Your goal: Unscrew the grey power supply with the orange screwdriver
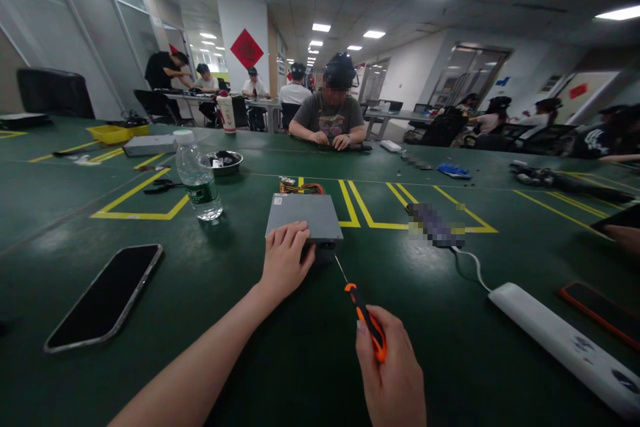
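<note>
Green table | left hand open, pressed on power supply | right hand clamped round screwdriver | tip: keep shaft straight, unit braced

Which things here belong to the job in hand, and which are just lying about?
Seemingly in the job:
grey metal box, under the left hand
orange-and-black screwdriver, in the right hand

Apparently lying about:
black-screened phone
water bottle
white power strip
</note>
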{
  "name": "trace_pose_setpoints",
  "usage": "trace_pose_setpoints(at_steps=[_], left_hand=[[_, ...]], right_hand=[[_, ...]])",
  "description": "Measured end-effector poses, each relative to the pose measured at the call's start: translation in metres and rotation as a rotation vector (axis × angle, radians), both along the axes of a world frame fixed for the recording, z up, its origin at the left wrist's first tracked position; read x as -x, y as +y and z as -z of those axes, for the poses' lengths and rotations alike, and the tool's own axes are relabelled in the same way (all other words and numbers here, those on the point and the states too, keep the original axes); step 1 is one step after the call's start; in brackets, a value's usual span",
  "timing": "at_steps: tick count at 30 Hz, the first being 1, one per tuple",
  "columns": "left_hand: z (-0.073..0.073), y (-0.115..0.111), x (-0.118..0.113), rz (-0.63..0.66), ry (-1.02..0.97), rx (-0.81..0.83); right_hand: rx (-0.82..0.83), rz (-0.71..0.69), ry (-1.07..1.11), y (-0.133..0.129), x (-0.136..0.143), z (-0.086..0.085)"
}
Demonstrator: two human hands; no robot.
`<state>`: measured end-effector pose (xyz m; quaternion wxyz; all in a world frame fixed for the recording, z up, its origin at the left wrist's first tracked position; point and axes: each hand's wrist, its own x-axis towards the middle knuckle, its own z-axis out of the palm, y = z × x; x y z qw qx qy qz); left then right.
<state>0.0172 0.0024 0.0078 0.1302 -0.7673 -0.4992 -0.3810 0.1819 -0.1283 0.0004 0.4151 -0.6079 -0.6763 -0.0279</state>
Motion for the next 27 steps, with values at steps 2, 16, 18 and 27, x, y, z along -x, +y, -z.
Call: trace_pose_setpoints(at_steps=[2, 16, 18, 27], left_hand=[[0.000, 0.000, 0.000, 0.002, 0.001, 0.002], [0.000, 0.000, 0.000, -0.005, -0.007, -0.004], [0.000, 0.000, 0.000, -0.003, -0.010, -0.006], [0.001, 0.000, 0.001, -0.002, -0.001, -0.001]], right_hand=[[-0.013, -0.011, -0.007, -0.001, 0.001, -0.003], [0.017, -0.083, -0.033, 0.007, 0.013, -0.005], [0.017, -0.079, -0.033, 0.007, 0.013, -0.005], [-0.131, -0.114, -0.148, 0.003, 0.023, -0.008]])
